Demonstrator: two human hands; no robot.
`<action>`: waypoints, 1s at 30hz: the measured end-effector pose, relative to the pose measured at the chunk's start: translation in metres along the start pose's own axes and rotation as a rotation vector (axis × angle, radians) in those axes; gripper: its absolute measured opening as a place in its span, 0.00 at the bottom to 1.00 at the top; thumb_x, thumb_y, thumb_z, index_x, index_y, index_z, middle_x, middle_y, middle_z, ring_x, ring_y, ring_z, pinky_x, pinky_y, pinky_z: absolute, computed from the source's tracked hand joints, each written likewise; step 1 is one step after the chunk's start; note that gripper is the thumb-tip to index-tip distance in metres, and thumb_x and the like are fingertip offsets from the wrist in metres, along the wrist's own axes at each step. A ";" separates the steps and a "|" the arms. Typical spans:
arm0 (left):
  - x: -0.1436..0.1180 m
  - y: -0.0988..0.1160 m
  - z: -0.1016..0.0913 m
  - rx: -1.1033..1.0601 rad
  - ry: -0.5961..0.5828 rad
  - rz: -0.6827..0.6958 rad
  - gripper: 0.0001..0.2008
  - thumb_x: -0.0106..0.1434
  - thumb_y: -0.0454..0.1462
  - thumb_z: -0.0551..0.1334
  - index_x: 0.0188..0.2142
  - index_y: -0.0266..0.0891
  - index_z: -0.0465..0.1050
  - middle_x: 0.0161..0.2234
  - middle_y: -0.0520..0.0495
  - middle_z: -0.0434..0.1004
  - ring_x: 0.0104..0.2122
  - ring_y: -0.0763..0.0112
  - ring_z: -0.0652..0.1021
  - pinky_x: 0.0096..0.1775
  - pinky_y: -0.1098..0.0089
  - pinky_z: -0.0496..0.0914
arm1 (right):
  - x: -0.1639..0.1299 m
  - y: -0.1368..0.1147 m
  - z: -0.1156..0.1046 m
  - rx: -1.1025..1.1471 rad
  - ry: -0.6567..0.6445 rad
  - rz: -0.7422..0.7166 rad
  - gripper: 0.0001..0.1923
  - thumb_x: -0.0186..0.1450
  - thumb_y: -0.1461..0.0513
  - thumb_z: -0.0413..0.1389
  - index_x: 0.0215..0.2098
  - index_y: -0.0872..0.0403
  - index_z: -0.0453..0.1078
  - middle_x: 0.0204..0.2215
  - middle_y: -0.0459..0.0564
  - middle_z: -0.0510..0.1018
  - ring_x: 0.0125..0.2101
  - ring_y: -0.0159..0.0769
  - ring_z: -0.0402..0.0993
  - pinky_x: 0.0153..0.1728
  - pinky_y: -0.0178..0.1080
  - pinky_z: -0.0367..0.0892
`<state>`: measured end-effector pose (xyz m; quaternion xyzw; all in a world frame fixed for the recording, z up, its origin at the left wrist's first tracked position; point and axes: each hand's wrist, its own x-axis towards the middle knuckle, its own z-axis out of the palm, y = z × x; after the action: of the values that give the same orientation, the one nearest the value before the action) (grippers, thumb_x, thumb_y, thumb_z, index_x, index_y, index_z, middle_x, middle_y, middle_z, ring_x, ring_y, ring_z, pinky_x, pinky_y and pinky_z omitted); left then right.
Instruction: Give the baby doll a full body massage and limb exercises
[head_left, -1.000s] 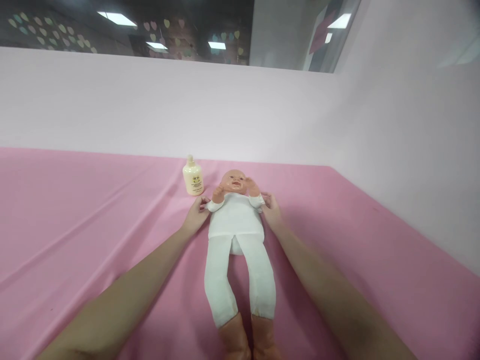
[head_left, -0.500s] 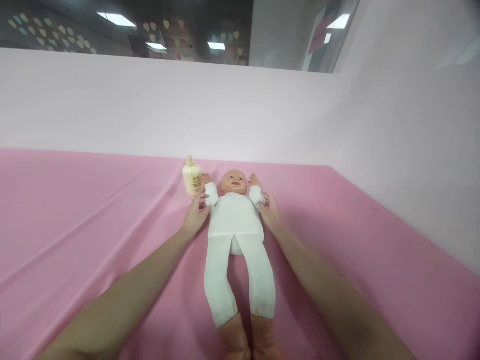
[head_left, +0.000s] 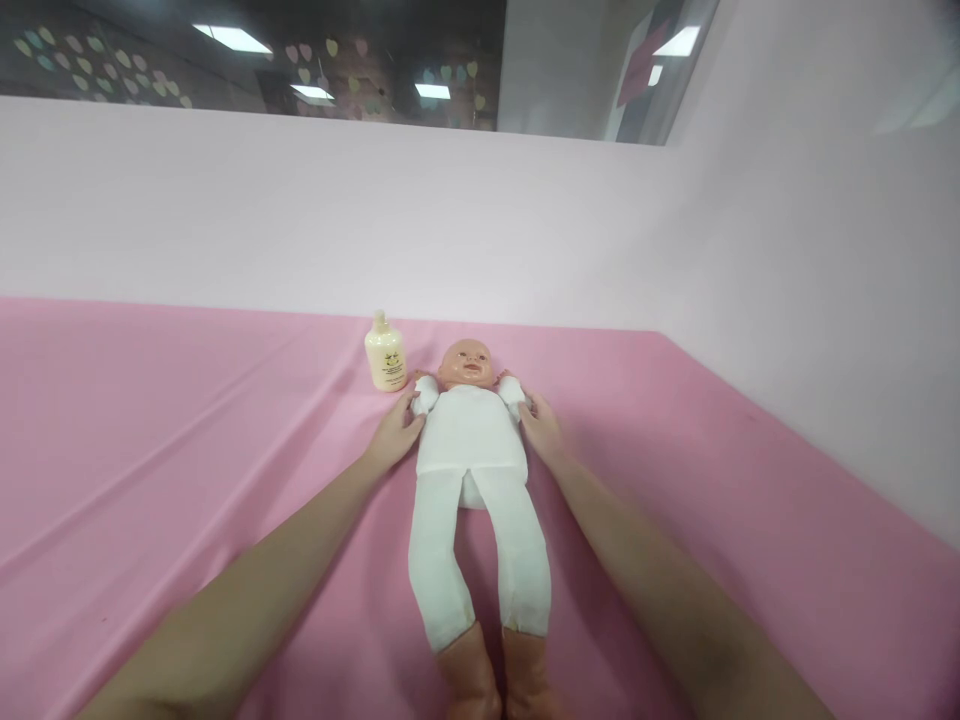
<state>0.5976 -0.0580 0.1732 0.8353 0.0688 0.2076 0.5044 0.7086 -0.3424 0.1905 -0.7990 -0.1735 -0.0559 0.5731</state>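
1. Doll in white suit, face up on pink table, feet toward camera.
2. Left hand at doll's sleeve, fingers loosely curled against it.
3. Right hand likewise at opposite sleeve.
4. Cream bottle upright near doll's head.

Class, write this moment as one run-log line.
left hand: on doll's sleeve | right hand: on other sleeve | doll: face-up on pink cloth | bottle: upright, untouched
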 end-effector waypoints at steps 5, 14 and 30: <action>0.003 -0.007 0.001 -0.119 0.012 -0.048 0.30 0.56 0.43 0.66 0.59 0.45 0.67 0.59 0.43 0.72 0.59 0.50 0.71 0.59 0.54 0.63 | 0.001 0.000 -0.001 -0.039 -0.008 -0.034 0.21 0.64 0.56 0.49 0.52 0.51 0.74 0.48 0.52 0.80 0.49 0.45 0.74 0.54 0.49 0.66; 0.003 -0.002 0.001 -0.392 -0.036 -0.048 0.33 0.54 0.44 0.70 0.58 0.43 0.63 0.57 0.40 0.73 0.53 0.56 0.76 0.57 0.54 0.67 | 0.003 0.008 0.001 0.221 0.012 0.006 0.24 0.61 0.58 0.56 0.55 0.51 0.70 0.52 0.54 0.78 0.50 0.45 0.75 0.55 0.49 0.68; 0.007 -0.004 0.001 -0.572 -0.014 0.047 0.43 0.51 0.38 0.72 0.64 0.42 0.57 0.57 0.37 0.72 0.56 0.57 0.75 0.58 0.53 0.67 | 0.009 0.014 0.004 0.571 -0.006 0.009 0.23 0.53 0.63 0.58 0.48 0.51 0.71 0.50 0.51 0.79 0.50 0.43 0.76 0.53 0.47 0.70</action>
<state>0.6047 -0.0544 0.1716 0.6619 -0.0155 0.2245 0.7150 0.7213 -0.3408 0.1787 -0.6063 -0.1804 -0.0001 0.7745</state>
